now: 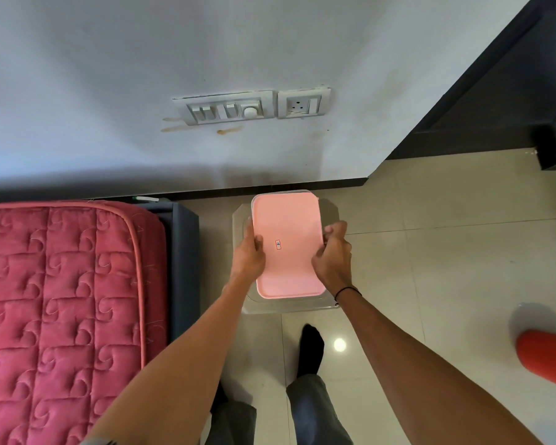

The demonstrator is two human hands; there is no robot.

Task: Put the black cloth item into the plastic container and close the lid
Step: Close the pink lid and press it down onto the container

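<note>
A pink rectangular lid (288, 226) with a small sticker sits over a clear plastic container (329, 208) that stands on the tiled floor by the wall. My left hand (248, 256) grips the lid's left edge, thumb on top. The lid's right edge is held by my right hand (333, 256), fingers curled over it. The lid hides the container's inside, and no black cloth item shows.
A bed with a red quilted mattress (61, 300) and grey frame (183, 268) stands at the left. A white wall with switch plates (228, 109) is straight ahead. A dark door frame (482, 91) is at the right, a red object (549, 351) low right. My socked foot (310, 348) stands below the container.
</note>
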